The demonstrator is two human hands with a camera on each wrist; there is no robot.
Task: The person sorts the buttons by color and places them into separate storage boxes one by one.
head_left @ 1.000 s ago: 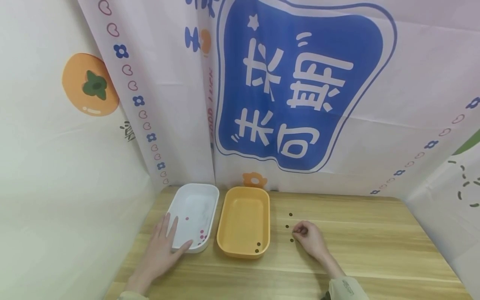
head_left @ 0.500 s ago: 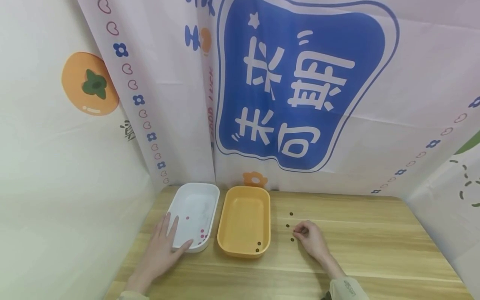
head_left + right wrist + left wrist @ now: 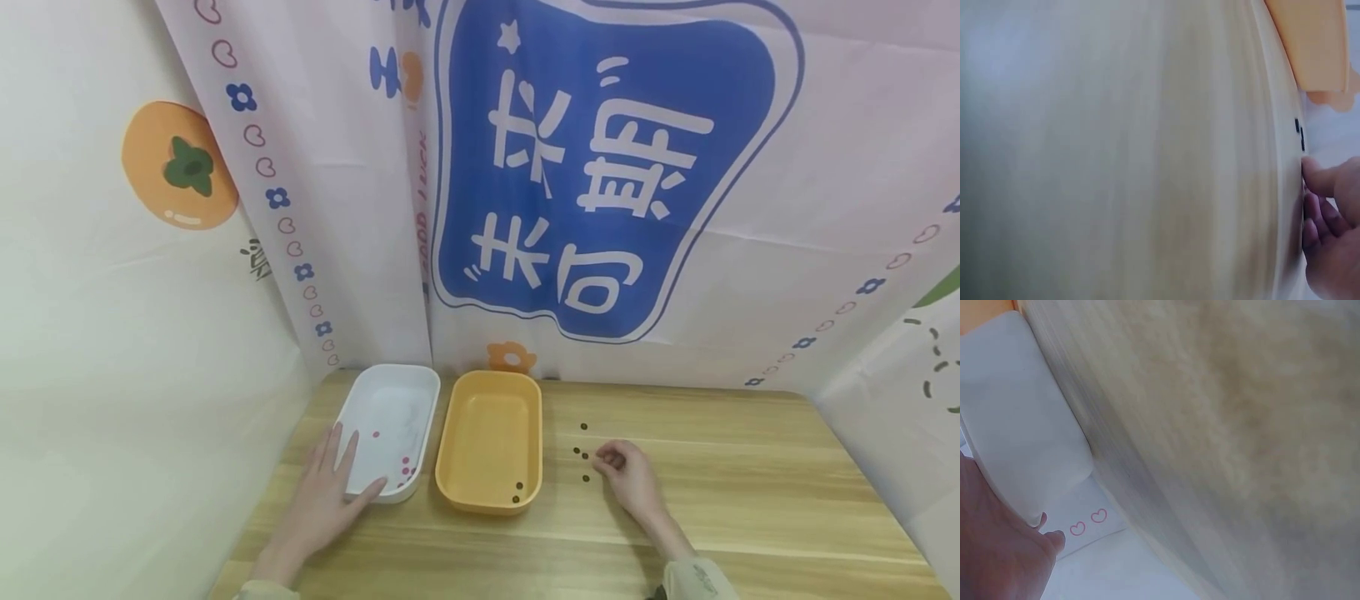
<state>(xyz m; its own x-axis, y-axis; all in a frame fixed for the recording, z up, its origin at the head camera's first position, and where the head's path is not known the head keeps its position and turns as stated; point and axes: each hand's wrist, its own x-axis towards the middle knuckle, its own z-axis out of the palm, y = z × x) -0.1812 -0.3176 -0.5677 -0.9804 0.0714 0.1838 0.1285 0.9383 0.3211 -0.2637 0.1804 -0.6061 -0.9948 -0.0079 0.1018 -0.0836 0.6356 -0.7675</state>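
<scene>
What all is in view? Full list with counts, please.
Table: 1, light wood grain, under everything
White tray: 1, white, left on table
Yellow tray: 1, yellow-orange, just right of white tray
Pink discs: at least five, pink, in white tray, mostly near right corner; exact count unclear
Dark discs in tray: 2, dark, near right corner of yellow tray
Loose dark discs: 4 visible, dark, right of yellow tray
Backdrop: 1, white with blue panel, behind table
Fruit print: 1, orange, left wall
Sleeves: 2, pale, bottom edge
Left hand: 1, fingers spread, at white tray
Right hand: 1, fingers curled, beside loose dark discs; contents unclear
</scene>
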